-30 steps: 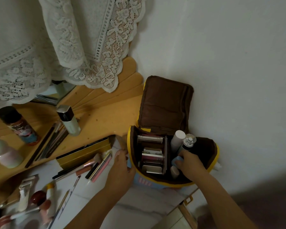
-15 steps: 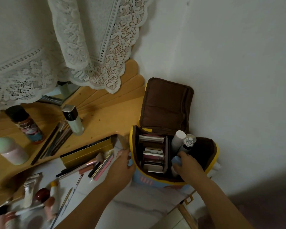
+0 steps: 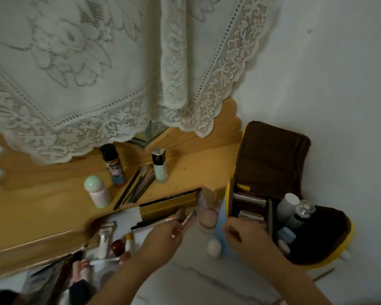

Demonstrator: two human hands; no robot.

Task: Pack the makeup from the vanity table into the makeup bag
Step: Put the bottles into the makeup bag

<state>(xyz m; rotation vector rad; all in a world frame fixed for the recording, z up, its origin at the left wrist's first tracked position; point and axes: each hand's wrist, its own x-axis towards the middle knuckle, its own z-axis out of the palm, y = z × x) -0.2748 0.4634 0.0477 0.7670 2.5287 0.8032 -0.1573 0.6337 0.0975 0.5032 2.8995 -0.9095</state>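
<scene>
Two hands point(image 3: 163, 241), one makeup bag point(image 3: 317, 245)

Open brown, yellow-trimmed makeup bag point(image 3: 317, 236) stands upright, lid back, holding palettes point(image 3: 249, 208) and bottles point(image 3: 295, 211).

White marble-look vanity top point(image 3: 185, 274) with raised wooden ledge point(image 3: 53, 201), open makeup bag point(image 3: 317, 245) at right, gold box point(image 3: 167, 205), pink compact point(image 3: 208, 219), white egg sponge point(image 3: 214, 248), loose brushes point(image 3: 139, 186), bottles on ledge.

Left hand point(image 3: 163, 238) pinching pink tube point(image 3: 186, 221), right hand point(image 3: 246, 236) on makeup bag point(image 3: 317, 243)
</scene>
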